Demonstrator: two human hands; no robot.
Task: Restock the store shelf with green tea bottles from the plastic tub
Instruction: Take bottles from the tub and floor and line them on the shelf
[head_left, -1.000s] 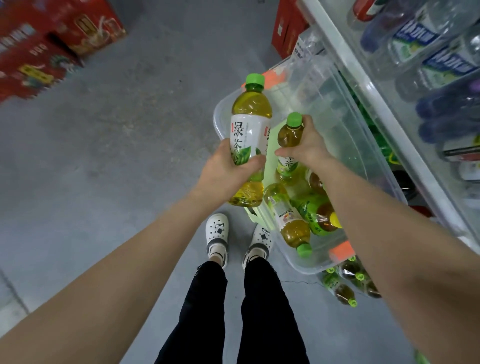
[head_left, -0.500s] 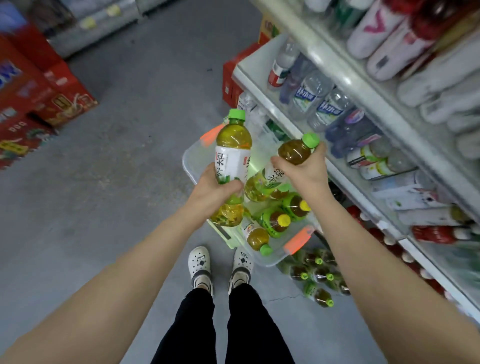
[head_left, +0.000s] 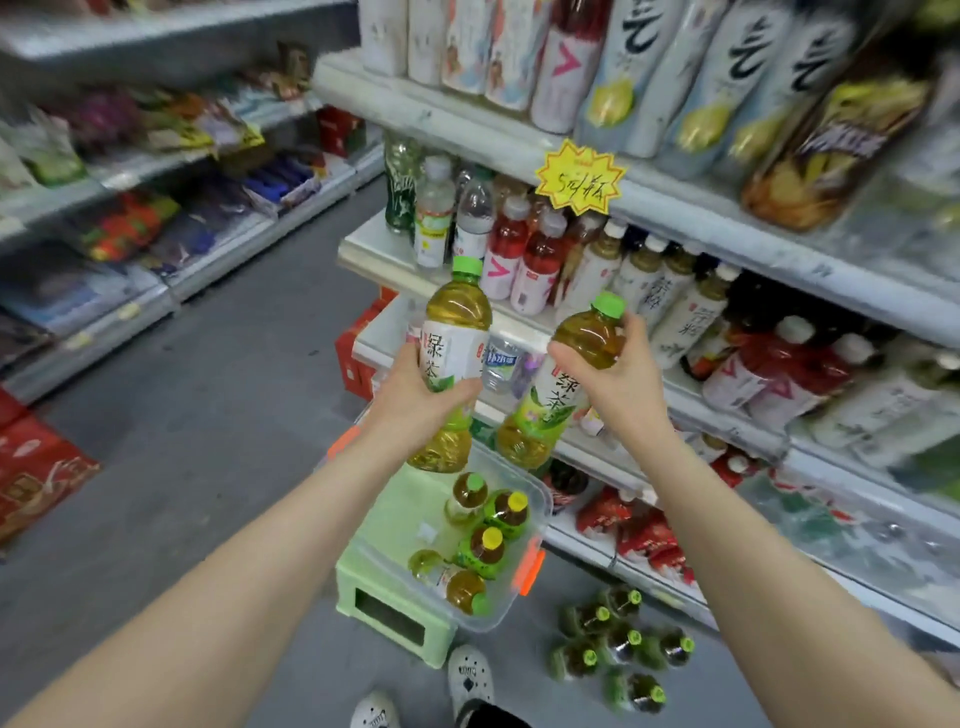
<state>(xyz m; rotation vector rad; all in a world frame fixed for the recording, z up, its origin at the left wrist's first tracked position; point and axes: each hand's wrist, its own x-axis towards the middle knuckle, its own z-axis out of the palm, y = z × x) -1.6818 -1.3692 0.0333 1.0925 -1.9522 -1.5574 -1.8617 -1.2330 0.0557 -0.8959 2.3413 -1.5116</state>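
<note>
Your left hand (head_left: 415, 395) grips an upright green tea bottle (head_left: 457, 332), your right hand (head_left: 618, 379) a tilted bottle (head_left: 566, 384). Both have risen from the plastic tub (head_left: 543, 519), lower centre, to the store shelf (head_left: 384, 267) mid-frame, ready for placing.

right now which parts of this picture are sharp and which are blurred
Head view: sharpest at centre, labels legible on the green tea bottle in the left hand and the second bottle in the right hand; the upper-shelf drinks and snack shelves smear at the edges; lighting is even.
</note>
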